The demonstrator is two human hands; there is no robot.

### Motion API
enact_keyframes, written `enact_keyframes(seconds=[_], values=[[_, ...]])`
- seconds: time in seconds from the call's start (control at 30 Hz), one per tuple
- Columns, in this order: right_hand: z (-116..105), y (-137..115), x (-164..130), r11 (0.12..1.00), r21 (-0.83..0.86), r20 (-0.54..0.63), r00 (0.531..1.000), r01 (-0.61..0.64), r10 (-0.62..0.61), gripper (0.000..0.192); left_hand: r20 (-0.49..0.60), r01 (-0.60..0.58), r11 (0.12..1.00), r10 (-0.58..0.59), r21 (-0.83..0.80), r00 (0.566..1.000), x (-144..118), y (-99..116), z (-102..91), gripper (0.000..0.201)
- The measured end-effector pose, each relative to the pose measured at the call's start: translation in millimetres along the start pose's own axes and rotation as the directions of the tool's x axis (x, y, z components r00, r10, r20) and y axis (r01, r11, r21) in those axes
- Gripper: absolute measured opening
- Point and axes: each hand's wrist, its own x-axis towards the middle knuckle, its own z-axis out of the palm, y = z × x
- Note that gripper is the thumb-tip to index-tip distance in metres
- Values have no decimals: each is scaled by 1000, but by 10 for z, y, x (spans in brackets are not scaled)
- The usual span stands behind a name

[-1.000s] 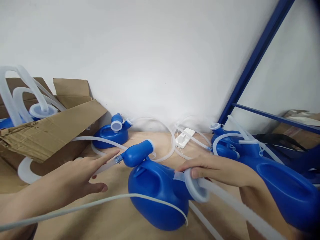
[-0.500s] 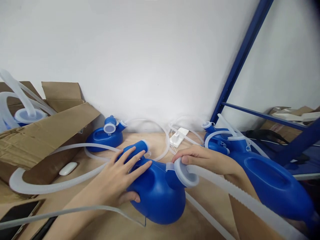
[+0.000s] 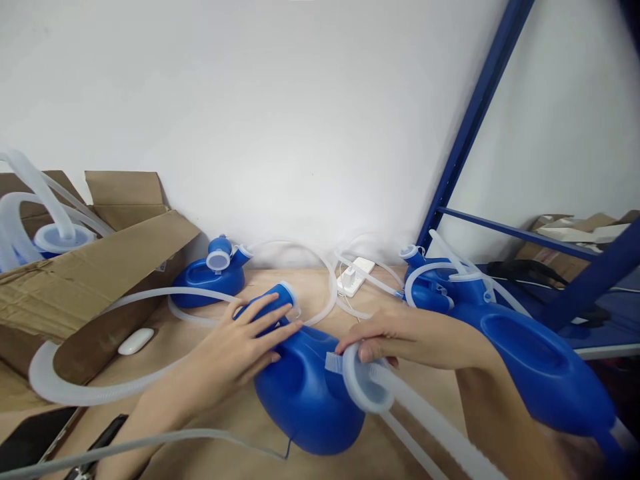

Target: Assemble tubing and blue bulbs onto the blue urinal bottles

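Note:
A blue plastic urinal bottle (image 3: 317, 400) lies on the table in front of me. My left hand (image 3: 245, 343) rests on its top with fingers spread, touching the body and the upper cylindrical part (image 3: 270, 303); its thumb is mostly hidden. At the bottle's right-hand mouth, my right hand (image 3: 393, 337) pinches the rim of a translucent white lid (image 3: 367, 387) between thumb and fingers. A ribbed white tube (image 3: 435, 417) runs from the lid towards the lower right. The lid is against the mouth; how firmly it sits cannot be told.
An open cardboard box (image 3: 110, 267) holding tubes stands left. Another blue bottle (image 3: 207, 283) sits at the back; more blue bottles (image 3: 535, 353) lie right. A white power strip (image 3: 357, 277), mouse (image 3: 136, 341), phone (image 3: 35, 433) and grey cable (image 3: 165, 437) are around. A blue rack (image 3: 470, 133) stands right.
My right hand and the lid have moved down, and the tube hangs more steeply. The left hand's thumb has slipped out of sight. The camera view has shifted slightly.

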Motion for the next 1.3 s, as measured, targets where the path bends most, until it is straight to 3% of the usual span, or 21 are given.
enact_keyframes(seconds=[0.1, 0.17, 0.23, 0.3, 0.4, 0.47, 0.53, 0.57, 0.63, 0.73, 0.87, 1.0, 1.13, 1.23, 1.3], values=[[40, -100, -35, 999, -30, 30, 999, -23, 23, 48, -14, -43, 999, 43, -5, 999, 81, 113, 61, 46], [11, -97, -99, 999, -19, -28, 998, -50, 50, 49, -30, -46, 999, 47, 22, 998, 143, 140, 82, 46], [-63, -21, -218, 996, 28, -168, 982, -83, 87, 54, -94, -37, 995, 45, 88, 995, 218, 119, 48, 45], [-163, 119, -382, 991, 111, -355, 928, -75, 110, 60, -170, -3, 988, 29, 153, 985, 323, 57, -52, 42], [-307, 393, -651, 974, 227, -623, 768, -4, 148, 58, -196, 126, 974, -87, 191, 977, 565, -103, -280, 43], [-377, 570, -806, 964, 266, -768, 603, -7, 216, 55, -200, 236, 953, -198, 191, 960, 771, -262, -419, 44], [-421, 715, -934, 949, 312, -842, 447, -53, 301, 52, -185, 356, 915, -322, 193, 929, 974, -463, -491, 44], [-434, 773, -989, 937, 339, -852, 397, -79, 341, 51, -161, 396, 897, -369, 196, 915, 1063, -574, -493, 45], [-448, 858, -1075, 917, 378, -848, 351, -124, 397, 49, -109, 449, 862, -436, 235, 893, 1191, -799, -421, 45], [-448, 920, -1138, 902, 392, -837, 337, -182, 432, 50, -87, 483, 824, -480, 296, 873, 1235, -1086, -168, 47], [-453, 944, -1101, 899, 367, -792, 426, -240, 437, 59, -69, 486, 804, -495, 342, 866, 1086, -1310, 248, 46], [-480, 946, -1021, 895, 364, -745, 496, -259, 447, 59, -56, 460, 800, -477, 385, 877, 943, -1382, 569, 41], [-507, 900, -953, 876, 357, -703, 525, -323, 480, 53, -61, 421, 814, -434, 400, 899, 969, -1365, 814, 46], [-518, 920, -943, 854, 305, -690, 520, -422, 503, 52, -66, 393, 826, -402, 404, 913, 1030, -1362, 946, 52], [-526, 1022, -991, 820, 223, -717, 481, -527, 504, 53, -74, 382, 830, -387, 407, 919, 1046, -1381, 975, 53]])
